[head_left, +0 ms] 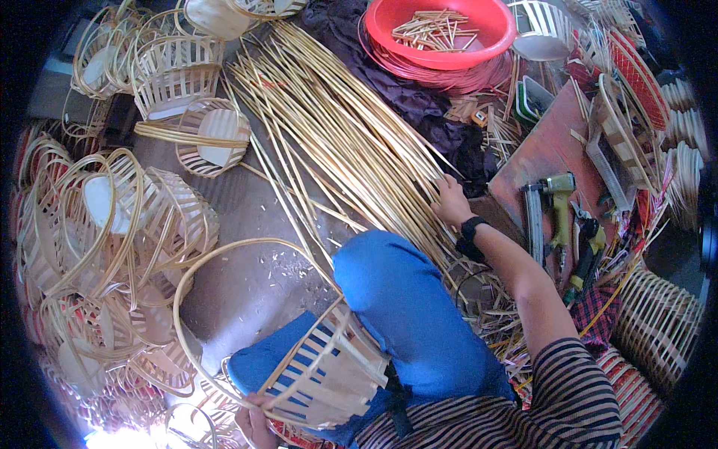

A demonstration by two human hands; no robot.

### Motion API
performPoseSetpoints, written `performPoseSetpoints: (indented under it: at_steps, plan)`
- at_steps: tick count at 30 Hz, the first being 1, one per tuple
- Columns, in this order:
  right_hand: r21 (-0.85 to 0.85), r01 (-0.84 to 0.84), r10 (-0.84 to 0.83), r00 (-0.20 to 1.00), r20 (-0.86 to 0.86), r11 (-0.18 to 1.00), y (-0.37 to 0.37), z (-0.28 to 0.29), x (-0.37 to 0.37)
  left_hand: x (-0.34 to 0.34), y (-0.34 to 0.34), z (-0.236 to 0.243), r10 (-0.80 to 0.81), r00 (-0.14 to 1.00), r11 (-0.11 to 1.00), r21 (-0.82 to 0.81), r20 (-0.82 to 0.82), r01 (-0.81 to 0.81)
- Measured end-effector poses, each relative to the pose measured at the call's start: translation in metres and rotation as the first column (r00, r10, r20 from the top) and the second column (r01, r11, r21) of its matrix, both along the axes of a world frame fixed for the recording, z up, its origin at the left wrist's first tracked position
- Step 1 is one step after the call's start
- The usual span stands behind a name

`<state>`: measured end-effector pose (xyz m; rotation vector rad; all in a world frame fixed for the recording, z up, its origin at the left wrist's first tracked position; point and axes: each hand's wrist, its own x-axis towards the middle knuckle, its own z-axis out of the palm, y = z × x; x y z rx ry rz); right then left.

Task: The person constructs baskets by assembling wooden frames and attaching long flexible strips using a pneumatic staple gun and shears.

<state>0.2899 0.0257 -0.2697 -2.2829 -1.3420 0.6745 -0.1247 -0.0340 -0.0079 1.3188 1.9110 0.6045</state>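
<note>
A woven wooden basket with a tall hoop handle lies tilted across my lap, its slatted side toward me. My left hand is closed on its rim at the lower left, with part of the fingers hidden behind the rim. Out to the right, my right hand reaches to the near right edge of a long bundle of thin cane rods. Its fingers are curled round rods there; how many they hold cannot be made out.
Finished baskets are heaped along the left. A red basin with short sticks sits at the far side, above coiled pinkish strands. A green nail gun and pliers-like tools lie at the right by a reddish board.
</note>
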Motion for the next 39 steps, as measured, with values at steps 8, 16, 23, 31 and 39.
performPoseSetpoints:
  at_steps: [8, 16, 23, 31, 39]
  plan:
    - [0.048, 0.141, -0.149, 0.941, 0.304, 0.989, 0.029, -0.018, 0.018, 0.002, -0.049, 0.024, 0.095, 0.98, 0.991, -0.073, -0.172, -0.109]
    - [0.01, 0.119, -0.113, 0.913, 0.392, 0.993, 0.024, -0.015, 0.028, -0.044, -0.158, 0.07, 0.373, 0.873, 0.87, -0.207, -0.315, -0.447]
    - [-0.296, -0.18, 0.204, 0.977, 0.055, 0.938, -0.004, -0.031, -0.004, -0.007, -0.082, 0.051, 0.196, 0.953, 0.967, -0.115, -0.231, -0.226]
    - [-0.415, 0.208, -0.211, 0.977, 0.039, 0.886, -0.03, -0.044, -0.036, 0.001, -0.069, 0.065, 0.113, 0.973, 0.985, -0.107, -0.202, -0.137]
    - [-0.419, 0.095, -0.146, 0.985, -0.09, 0.903, -0.034, -0.05, -0.027, 0.007, -0.083, 0.092, 0.056, 0.982, 0.99, -0.121, -0.181, -0.079]
